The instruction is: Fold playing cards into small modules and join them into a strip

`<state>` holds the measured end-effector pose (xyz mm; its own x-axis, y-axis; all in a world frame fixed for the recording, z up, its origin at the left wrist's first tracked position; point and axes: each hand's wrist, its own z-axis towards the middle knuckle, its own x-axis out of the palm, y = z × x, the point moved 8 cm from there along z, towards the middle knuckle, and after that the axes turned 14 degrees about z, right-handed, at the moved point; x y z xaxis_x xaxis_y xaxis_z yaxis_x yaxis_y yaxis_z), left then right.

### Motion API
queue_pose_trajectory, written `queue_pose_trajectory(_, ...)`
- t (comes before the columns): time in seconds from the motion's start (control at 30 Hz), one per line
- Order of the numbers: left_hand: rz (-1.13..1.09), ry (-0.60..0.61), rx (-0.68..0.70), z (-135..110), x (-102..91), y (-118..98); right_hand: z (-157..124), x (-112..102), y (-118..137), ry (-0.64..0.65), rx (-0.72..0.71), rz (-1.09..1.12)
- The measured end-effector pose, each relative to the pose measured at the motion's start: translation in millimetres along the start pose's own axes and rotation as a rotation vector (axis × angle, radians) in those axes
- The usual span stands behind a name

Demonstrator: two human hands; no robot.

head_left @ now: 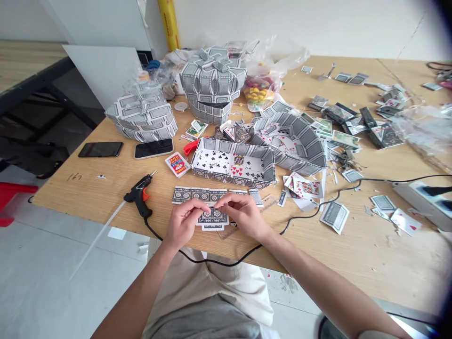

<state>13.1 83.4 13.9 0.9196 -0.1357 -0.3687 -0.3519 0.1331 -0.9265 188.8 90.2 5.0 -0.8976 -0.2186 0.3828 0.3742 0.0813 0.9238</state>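
My left hand (187, 219) and my right hand (242, 214) meet near the table's front edge. Thumb and fingers of both are pinched on a playing card, seen only as a thin pale edge between the fingertips. Just beneath lie cards with dark patterned backs (213, 219), partly covered by my fingers. Beyond my fingertips runs a row of folded card pieces (200, 194). A long box made of playing cards (233, 165) stands behind that row. To the left, a black hot glue gun (139, 195) with an orange trigger lies on the table, a glue stick (99, 240) trailing from it.
Two phones (154, 148) lie at the left. Lidded card boxes (213, 77) and an open curved card tray (293, 141) stand behind. A black cable (307, 215) crosses to a power strip (427, 202). Loose cards (334, 216) and card packs (384, 134) cover the right side.
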Motion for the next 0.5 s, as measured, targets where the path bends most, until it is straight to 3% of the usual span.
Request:
queue_pose_trajectory(0.2,-0.053,-0.005,0.015,-4,-1.8,-1,-1,-5,5,-0.047,-0.042,-0.076)
queue_pose_trajectory(0.33,-0.179,-0.053,-0.081,-3,-0.3,3,-4,-2,11,-0.03,-0.101,-0.115)
queue_pose_trajectory(0.5,-0.013,-0.02,-0.119,0,4.9,7,-6,1,18,-0.032,-0.166,-0.172)
